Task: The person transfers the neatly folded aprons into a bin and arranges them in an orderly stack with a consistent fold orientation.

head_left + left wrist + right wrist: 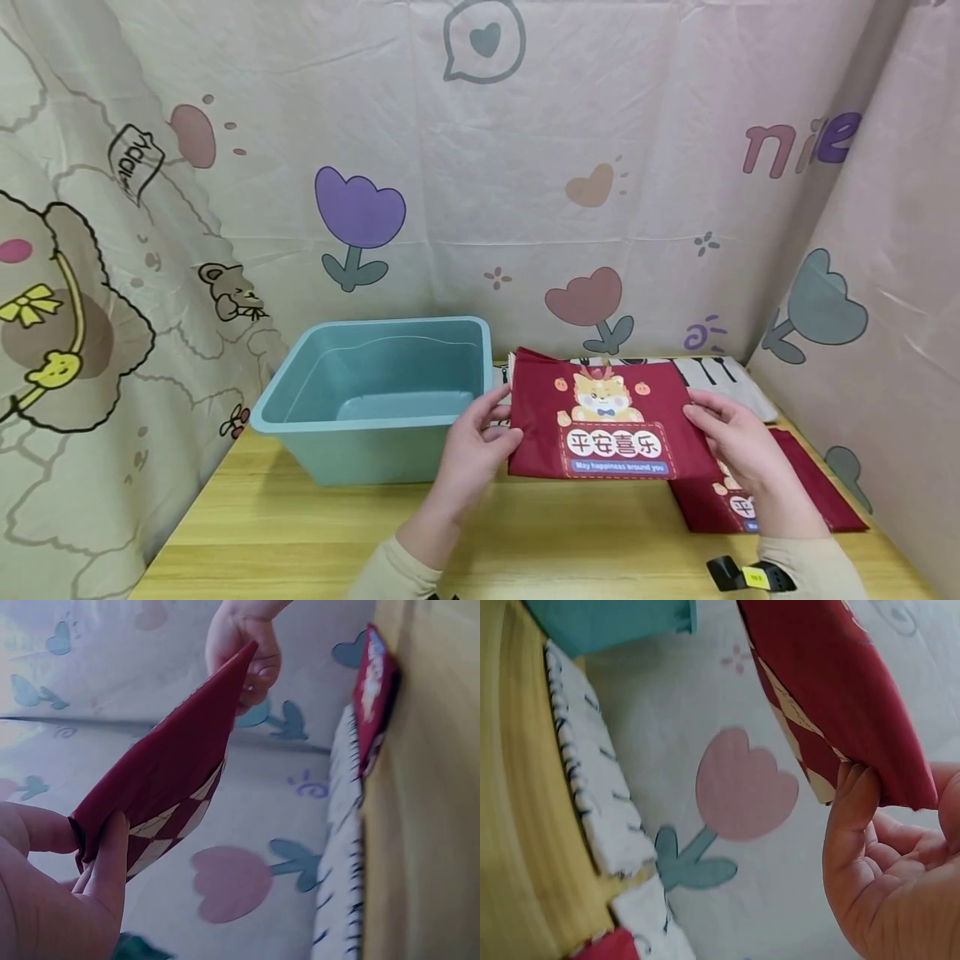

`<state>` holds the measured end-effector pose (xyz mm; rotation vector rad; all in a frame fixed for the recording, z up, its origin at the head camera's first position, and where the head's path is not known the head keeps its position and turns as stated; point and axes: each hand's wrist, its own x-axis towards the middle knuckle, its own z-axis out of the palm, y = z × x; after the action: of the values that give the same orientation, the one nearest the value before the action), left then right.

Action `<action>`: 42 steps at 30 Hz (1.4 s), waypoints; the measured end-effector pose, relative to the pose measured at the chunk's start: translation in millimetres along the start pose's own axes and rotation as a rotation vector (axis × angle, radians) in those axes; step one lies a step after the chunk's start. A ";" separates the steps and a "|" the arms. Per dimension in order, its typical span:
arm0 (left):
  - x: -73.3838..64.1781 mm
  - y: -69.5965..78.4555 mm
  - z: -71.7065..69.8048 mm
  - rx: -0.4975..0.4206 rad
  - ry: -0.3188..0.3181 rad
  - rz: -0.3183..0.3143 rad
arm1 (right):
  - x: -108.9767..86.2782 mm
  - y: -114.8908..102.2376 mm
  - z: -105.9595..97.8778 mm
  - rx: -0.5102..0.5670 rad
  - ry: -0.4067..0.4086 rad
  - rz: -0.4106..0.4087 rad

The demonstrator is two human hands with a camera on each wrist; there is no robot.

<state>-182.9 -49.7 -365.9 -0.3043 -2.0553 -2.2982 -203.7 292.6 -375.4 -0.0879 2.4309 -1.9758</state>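
Observation:
A folded dark red cloth [536, 425], printed with a cartoon dog and white lettering, is held up over the table between both hands. At its left edge, my left hand [472, 446] pinches it between thumb and fingers. My right hand [738, 433] grips the opposite edge the same way. In the left wrist view, a red-and-cream checked layer [180, 825] shows along the underside of the folds. Behind the right hand, a second folded red cloth [813, 479] with similar print lies on the table, partly covered by the held one and the forearm.
To the left stands a light blue plastic bin [367, 454], its open top showing a bare inside. White cloth with a black cutlery print [731, 387] lies along the back of the wooden table [337, 533]. A patterned curtain [465, 167] hangs behind and at both sides.

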 end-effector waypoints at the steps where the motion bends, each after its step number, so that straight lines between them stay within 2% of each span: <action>1: 0.3 3.9 -3.6 0.008 0.005 0.008 | 0.9 -2.8 2.0 0.015 -0.007 -0.014; 5: 1.7 18.0 -19.4 0.043 0.015 0.039 | 4.4 -17.1 12.4 0.062 -0.022 -0.044; 10: 4.0 31.2 -36.3 0.049 0.029 0.045 | 9.6 -34.7 27.7 0.046 -0.019 -0.076; 19: 9.2 45.5 -62.4 0.030 0.079 0.052 | 21.5 -55.4 53.6 0.042 -0.013 -0.155; 27: 12.4 57.3 -85.0 0.047 0.120 0.059 | 33.5 -68.6 78.3 0.106 -0.020 -0.196; 33: 15.7 64.1 -100.7 0.106 0.164 0.061 | 42.9 -78.2 96.6 0.169 -0.028 -0.218; 42: 17.6 73.2 -124.5 0.234 0.234 0.023 | 53.0 -85.7 123.4 0.212 -0.045 -0.222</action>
<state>-202.8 -179.8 -303.7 -0.0460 -2.1549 -1.9457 -248.2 151.9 -315.4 -0.4110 2.2545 -2.2800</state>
